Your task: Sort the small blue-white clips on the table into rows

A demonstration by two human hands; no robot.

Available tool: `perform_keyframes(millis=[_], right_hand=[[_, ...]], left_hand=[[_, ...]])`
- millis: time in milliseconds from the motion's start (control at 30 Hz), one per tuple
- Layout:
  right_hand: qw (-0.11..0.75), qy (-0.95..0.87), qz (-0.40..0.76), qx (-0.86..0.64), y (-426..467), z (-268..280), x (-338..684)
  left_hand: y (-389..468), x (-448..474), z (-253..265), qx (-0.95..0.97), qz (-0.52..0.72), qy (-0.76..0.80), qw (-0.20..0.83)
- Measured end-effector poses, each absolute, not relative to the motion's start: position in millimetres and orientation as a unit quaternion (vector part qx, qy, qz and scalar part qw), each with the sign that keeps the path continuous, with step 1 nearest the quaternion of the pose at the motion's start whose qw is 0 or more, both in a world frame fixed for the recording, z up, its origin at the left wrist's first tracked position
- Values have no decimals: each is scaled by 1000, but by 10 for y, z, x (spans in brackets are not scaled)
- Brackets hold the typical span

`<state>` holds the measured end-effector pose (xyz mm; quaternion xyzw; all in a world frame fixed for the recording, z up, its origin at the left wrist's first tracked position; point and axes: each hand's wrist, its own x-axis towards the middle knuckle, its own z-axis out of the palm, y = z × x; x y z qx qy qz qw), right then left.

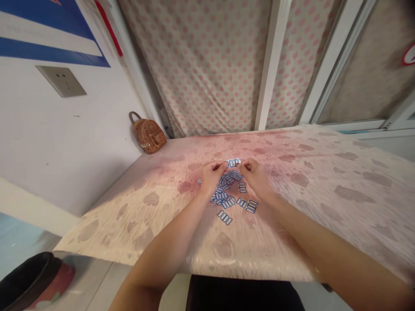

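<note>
Between both hands, a small flat card with blue-and-white stripes (234, 163) is held up above the table. My left hand (212, 175) pinches its left end between thumb and fingers. The right end sits in the closed fingertips of my right hand (255, 173). Just below the hands lies a loose heap of similar striped cards (222, 192), several of them overlapping. A single striped card (225, 217) lies apart at the near side of the heap, and another card (242, 187) rests close to my right wrist. Part of the heap is hidden behind my left hand.
A patterned cloth (152, 198) covers the table. At its far left corner, a small brown backpack (149, 135) leans by the wall. A dotted curtain (207, 69) hangs behind the table. On the floor at lower left stands a dark-rimmed bin (61, 276).
</note>
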<state>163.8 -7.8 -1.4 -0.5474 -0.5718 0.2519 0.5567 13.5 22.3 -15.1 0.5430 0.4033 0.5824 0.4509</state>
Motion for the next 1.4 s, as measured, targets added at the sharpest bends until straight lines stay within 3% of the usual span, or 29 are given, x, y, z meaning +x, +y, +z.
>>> perform_keyframes(millis=[833, 1167, 1400], right_hand=[[552, -591, 266, -524, 11, -170, 1640], [529, -658, 154, -513, -36, -52, 1746], [266, -760, 182, -565, 122, -76, 1983]], left_hand=[[99, 158, 16, 537, 570, 421, 458], [190, 84, -23, 537, 585, 435, 424], [271, -3, -7, 524, 608, 445, 398]])
